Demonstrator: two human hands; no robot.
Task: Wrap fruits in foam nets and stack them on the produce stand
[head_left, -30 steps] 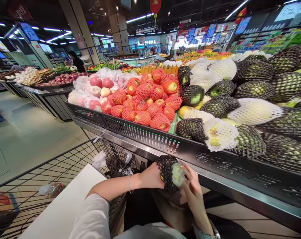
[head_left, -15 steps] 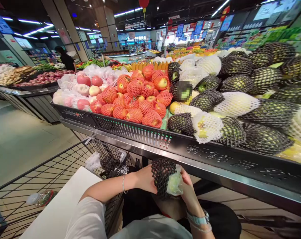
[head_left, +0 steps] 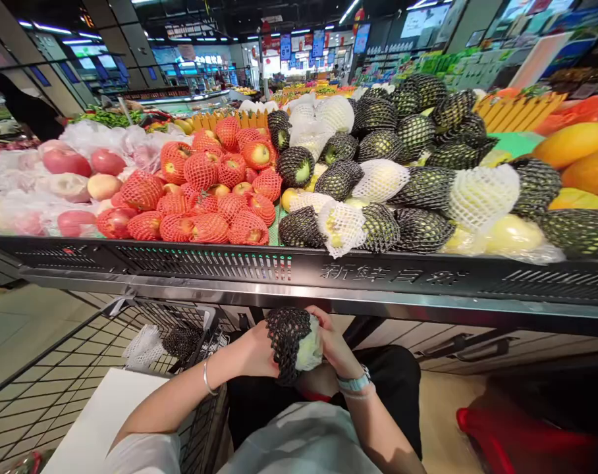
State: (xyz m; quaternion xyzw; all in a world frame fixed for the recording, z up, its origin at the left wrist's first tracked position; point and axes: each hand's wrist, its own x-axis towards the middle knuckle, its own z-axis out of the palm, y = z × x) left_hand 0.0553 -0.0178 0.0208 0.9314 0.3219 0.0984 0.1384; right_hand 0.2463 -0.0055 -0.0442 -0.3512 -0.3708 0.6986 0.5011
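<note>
Low in front of me, both hands hold a pale green, plastic-wrapped fruit (head_left: 309,347) with a black foam net (head_left: 285,339) around its left side. My left hand (head_left: 255,349) is closed on the net, its fingers mostly hidden behind the mesh. My right hand (head_left: 329,336) curls around the fruit's right side, fingertips at its top edge. Just beyond my hands is the metal front edge of the display shelf (head_left: 299,295). The fruit's exact kind is hidden by the net and wrap.
Red-netted apples (head_left: 200,197) and melons in black nets (head_left: 378,171) fill the black-rimmed bin (head_left: 205,260). A wire shopping cart (head_left: 56,349) stands at my left, with loose foam nets (head_left: 180,342) and a white board (head_left: 101,421). Something red (head_left: 496,434) lies lower right.
My view has turned to the right, so the display and cart sit farther left. Both hands keep hold of the netted fruit, with little change in grip.
</note>
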